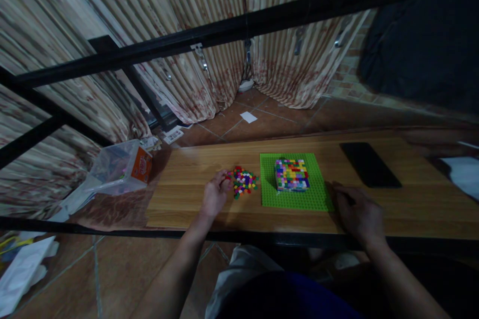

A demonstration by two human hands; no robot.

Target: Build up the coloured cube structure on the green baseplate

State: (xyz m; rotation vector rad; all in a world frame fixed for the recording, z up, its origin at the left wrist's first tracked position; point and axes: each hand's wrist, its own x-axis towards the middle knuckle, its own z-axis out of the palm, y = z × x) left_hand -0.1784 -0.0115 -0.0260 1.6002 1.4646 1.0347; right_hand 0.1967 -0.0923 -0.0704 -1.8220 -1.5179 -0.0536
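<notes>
My left hand [216,193] is at the left side of a loose pile of small coloured toy bricks [245,181], its thumb and index finger pinched at a small red toy brick [227,177]. Right of the pile lies a green studded baseplate [269,197]. A rectangular block built from many coloured bricks [292,175] stands on it, around the plate's middle. My right hand [358,212] rests on the table by the plate's right edge, fingers curled. Whatever those fingers hold, if anything, is hidden.
The wooden table [187,179] has a dark phone-like slab [370,164] at its right. A clear plastic box [119,167] with an orange label stands beyond the table's left end. A black metal bar [224,30] crosses before the curtains [209,0].
</notes>
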